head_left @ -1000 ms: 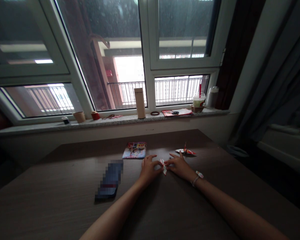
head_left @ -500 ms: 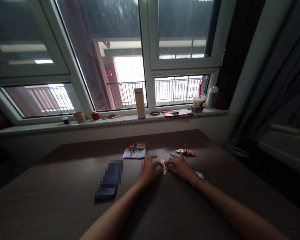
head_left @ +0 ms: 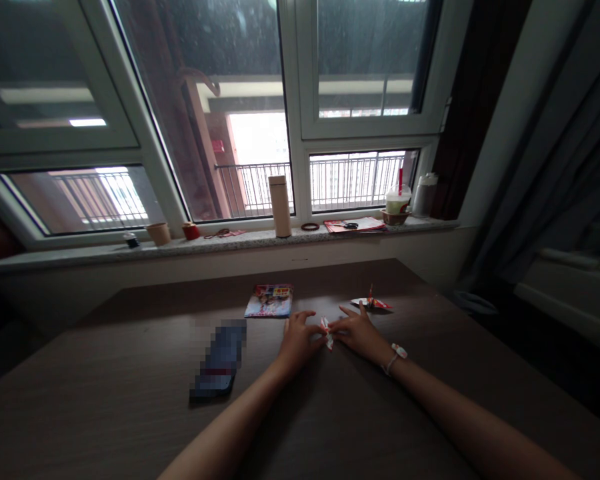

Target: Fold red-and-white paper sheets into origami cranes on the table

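Between my two hands is a small folded piece of paper (head_left: 327, 333), white with red and green print. My left hand (head_left: 300, 339) pinches its left side with thumb and forefinger, the other fingers loosely bent. From the right, my right hand (head_left: 359, 330) grips the same paper between thumb and forefinger, its remaining fingers spread above the table. Just beyond the right fingertips lies a folded paper crane (head_left: 371, 302) in red, white and dark colours. The exact folds in the held paper are partly covered by my fingers.
A printed packet (head_left: 270, 301) lies behind my left hand, and a blurred-out dark phone-like object (head_left: 219, 363) is left of my forearm. The windowsill (head_left: 250, 241) bears a beige flask (head_left: 280, 207), red papers with scissors (head_left: 351, 225), and a lidded drink cup (head_left: 397, 201).
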{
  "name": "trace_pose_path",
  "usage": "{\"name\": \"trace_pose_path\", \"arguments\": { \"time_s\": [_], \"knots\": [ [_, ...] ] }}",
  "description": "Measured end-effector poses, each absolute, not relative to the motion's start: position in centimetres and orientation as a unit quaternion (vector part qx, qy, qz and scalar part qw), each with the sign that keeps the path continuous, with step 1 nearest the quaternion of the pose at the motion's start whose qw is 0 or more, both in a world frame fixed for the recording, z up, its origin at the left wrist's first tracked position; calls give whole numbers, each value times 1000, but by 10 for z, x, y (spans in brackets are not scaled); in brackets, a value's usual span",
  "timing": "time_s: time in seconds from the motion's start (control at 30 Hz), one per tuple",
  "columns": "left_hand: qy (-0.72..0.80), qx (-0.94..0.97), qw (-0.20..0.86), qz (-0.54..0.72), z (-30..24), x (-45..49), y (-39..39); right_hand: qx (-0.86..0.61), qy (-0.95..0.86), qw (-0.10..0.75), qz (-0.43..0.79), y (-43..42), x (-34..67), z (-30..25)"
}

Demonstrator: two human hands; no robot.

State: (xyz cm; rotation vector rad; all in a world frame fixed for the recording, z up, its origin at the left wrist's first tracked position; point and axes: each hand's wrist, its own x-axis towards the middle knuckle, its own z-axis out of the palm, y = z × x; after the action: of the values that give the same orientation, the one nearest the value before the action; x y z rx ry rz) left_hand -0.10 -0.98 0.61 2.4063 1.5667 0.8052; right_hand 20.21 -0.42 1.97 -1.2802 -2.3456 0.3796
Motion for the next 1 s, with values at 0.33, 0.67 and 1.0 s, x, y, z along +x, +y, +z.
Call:
{"name": "trace_pose_path", "arguments": {
  "time_s": [0.33, 0.67, 1.0],
  "knots": [
    [559, 806, 52, 188, 23, 2, -19, -454, -865, 196, 88, -5, 199, 27],
    [584, 784, 78, 196, 18, -1, -11, -518, -810, 227, 157, -1, 202, 19],
    [583, 768, 93, 249, 12, 1, -15, -538, -780, 278, 156, -1, 199, 3]
  ]
}}
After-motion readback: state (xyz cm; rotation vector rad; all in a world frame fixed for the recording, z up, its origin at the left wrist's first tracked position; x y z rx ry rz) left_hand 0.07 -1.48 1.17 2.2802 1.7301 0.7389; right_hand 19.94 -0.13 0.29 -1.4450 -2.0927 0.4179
